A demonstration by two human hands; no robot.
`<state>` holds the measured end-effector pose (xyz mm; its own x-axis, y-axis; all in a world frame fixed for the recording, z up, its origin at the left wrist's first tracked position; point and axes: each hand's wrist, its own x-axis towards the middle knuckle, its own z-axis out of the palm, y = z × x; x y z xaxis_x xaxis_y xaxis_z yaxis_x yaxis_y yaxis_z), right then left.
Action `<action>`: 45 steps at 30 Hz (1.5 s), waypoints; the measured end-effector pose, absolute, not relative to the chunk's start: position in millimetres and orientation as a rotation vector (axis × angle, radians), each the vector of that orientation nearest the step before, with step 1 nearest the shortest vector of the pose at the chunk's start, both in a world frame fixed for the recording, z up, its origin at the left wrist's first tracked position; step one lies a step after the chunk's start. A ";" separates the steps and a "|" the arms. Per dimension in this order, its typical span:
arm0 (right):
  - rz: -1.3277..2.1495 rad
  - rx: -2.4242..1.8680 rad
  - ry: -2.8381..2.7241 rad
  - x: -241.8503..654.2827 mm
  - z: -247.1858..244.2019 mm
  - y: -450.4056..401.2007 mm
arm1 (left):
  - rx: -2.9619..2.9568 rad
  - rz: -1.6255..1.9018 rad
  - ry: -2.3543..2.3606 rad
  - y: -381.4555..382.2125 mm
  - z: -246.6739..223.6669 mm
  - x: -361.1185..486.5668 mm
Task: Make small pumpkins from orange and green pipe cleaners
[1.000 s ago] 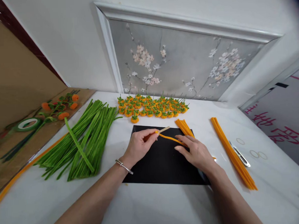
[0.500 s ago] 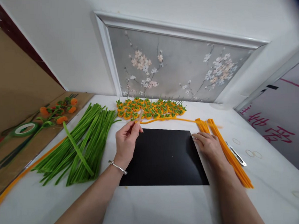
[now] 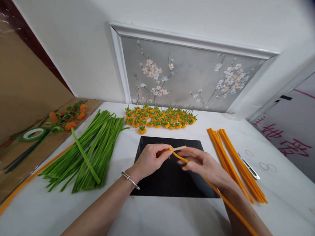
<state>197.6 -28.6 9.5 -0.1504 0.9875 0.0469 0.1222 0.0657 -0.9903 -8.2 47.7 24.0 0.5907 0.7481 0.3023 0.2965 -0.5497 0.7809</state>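
Note:
My left hand [image 3: 155,158] is closed over the black mat [image 3: 165,182], pinching a thin pale flat stick [image 3: 179,148] with one end of an orange pipe cleaner [image 3: 230,206] against it. From that pinch the pipe cleaner runs through my right hand [image 3: 201,163], whose fingers curl loosely round it and are partly blurred. Its long tail trails along my right forearm toward the lower right. Beyond the mat stand several small orange pumpkin-like pieces with green tops [image 3: 165,117].
Left lies a heap of green pipe cleaners [image 3: 96,152]. Right are bundled orange pipe cleaners [image 3: 240,163] and a cutter knife [image 3: 249,167]. Green tape [image 3: 33,134] and orange-and-green flower stems [image 3: 68,116] rest on cardboard at far left. A framed floral panel [image 3: 186,71] backs the white table.
Both hands have come together over the mat. The stick has swung from upright to nearly level, and the orange pipe cleaner now passes through my right hand toward me. Another pumpkin-like piece shows in front.

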 end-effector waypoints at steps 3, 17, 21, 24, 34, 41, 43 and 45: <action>1.064 -1.360 -1.665 182.3 12.3 -32.3 | 2.190 0.895 0.865 51.0 21.0 -9.5; -0.115 -1.421 -2.048 182.9 18.5 -32.9 | 2.691 0.633 0.774 44.0 10.5 -4.4; -0.145 -1.525 -2.024 187.9 19.4 -29.7 | 2.805 0.512 0.704 36.4 8.3 0.9; -0.111 -1.661 -2.007 194.0 17.6 -25.7 | 2.802 0.508 0.630 32.9 8.5 3.1; 0.341 -1.756 -2.075 206.9 10.4 -20.8 | 2.428 0.713 0.687 30.0 13.1 6.7; 0.450 -1.669 -2.118 202.9 8.7 -24.0 | 2.263 0.777 0.623 36.5 12.1 6.8; 0.468 -1.655 -2.121 203.0 9.2 -24.7 | 2.207 0.770 0.640 37.1 12.1 7.2; 0.485 -1.640 -2.126 202.8 11.6 -26.4 | 2.158 0.780 0.667 37.6 12.3 7.4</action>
